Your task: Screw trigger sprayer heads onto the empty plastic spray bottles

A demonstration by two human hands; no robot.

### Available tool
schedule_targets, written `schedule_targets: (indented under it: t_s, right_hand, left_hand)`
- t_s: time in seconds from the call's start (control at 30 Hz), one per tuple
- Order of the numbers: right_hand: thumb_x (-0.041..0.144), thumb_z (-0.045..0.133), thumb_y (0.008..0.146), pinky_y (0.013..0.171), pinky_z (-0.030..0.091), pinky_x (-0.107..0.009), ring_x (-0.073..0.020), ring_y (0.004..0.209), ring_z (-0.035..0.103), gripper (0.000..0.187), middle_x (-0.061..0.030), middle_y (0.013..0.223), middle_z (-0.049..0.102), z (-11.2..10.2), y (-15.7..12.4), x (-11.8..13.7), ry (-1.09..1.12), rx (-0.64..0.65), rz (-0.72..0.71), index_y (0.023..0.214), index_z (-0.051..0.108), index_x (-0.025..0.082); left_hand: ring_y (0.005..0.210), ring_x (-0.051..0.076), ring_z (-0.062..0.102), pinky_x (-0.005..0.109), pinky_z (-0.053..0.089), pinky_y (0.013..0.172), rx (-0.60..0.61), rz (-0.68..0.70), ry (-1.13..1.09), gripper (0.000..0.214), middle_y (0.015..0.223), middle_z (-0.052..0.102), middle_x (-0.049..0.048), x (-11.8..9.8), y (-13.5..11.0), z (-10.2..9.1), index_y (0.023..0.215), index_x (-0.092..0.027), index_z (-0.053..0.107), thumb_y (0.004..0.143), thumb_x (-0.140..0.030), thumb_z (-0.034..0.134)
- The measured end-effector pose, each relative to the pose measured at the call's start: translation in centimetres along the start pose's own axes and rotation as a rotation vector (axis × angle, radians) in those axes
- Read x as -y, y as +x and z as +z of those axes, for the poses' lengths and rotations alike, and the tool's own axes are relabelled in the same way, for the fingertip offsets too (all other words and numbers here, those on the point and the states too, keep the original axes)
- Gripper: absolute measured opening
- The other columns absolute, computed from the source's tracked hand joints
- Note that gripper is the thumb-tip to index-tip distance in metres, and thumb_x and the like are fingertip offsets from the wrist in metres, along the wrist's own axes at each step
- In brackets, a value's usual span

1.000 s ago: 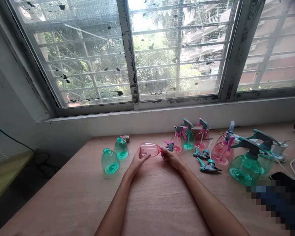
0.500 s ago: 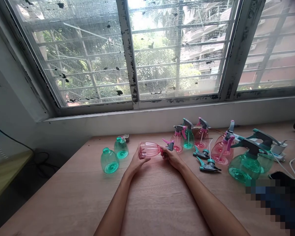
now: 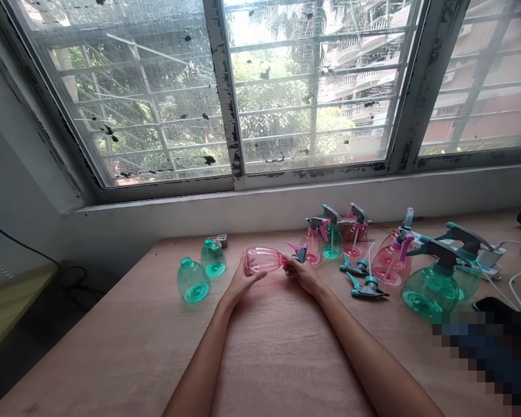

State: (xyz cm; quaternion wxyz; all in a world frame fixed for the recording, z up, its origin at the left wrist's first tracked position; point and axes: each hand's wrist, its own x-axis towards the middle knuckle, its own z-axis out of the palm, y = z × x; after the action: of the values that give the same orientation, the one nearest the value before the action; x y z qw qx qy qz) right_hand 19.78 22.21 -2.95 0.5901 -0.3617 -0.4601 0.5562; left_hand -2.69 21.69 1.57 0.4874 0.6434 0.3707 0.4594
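The left hand (image 3: 242,280) holds the see-through pink bottle (image 3: 263,260) on its side; the right hand (image 3: 303,274), at 3 o'clock, grips its sprayer (image 3: 298,253).

Your right hand (image 3: 303,274) covers the neck of the pink bottle (image 3: 264,260), so the joint with the spray head (image 3: 298,252) is hidden. At the lower right, a pixelated patch (image 3: 486,347) hides things on the counter (image 3: 125,324). Both your forearms are cut by the bottom edge.
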Motion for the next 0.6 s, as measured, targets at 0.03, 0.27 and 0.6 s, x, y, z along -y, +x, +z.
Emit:
schedule_targets:
  t_s: [0.03,0.27,0.6]
  right_hand:
    - [0.036,0.063,0.097,0.068,0.059,-0.033,-0.0164,0.078,0.069,0.024,-0.0041,0.102,0.070,-0.02,-0.01,-0.02,-0.001,0.000,0.002,0.112,0.065,0.016]
    - [0.037,0.063,0.097,0.065,0.059,-0.031,-0.0154,0.075,0.068,0.024,-0.0034,0.099,0.070,-0.16,0.10,-0.22,-0.014,-0.001,0.006,0.110,0.065,0.016]
    - [0.036,0.063,0.097,0.060,0.057,-0.028,-0.0134,0.068,0.066,0.023,-0.0016,0.093,0.069,0.29,-0.30,0.16,-0.023,-0.026,-0.014,0.107,0.066,0.016]
  left_hand:
    - [0.137,0.033,0.051,0.054,0.035,0.116,0.004,0.004,0.008,0.078,0.148,0.054,0.0154,-0.04,0.05,0.00,0.146,-0.023,0.045,0.078,-0.036,0.081]
    - [0.136,0.034,0.049,0.054,0.037,0.115,0.004,0.017,0.027,0.090,0.149,0.051,0.0154,0.34,0.12,0.03,0.148,-0.023,0.040,0.071,-0.026,0.087]
    - [0.115,0.028,0.062,0.055,0.048,0.102,-0.004,0.012,0.078,0.042,0.128,0.063,0.0093,0.76,0.54,-0.19,0.127,-0.018,0.059,0.088,-0.028,0.071]
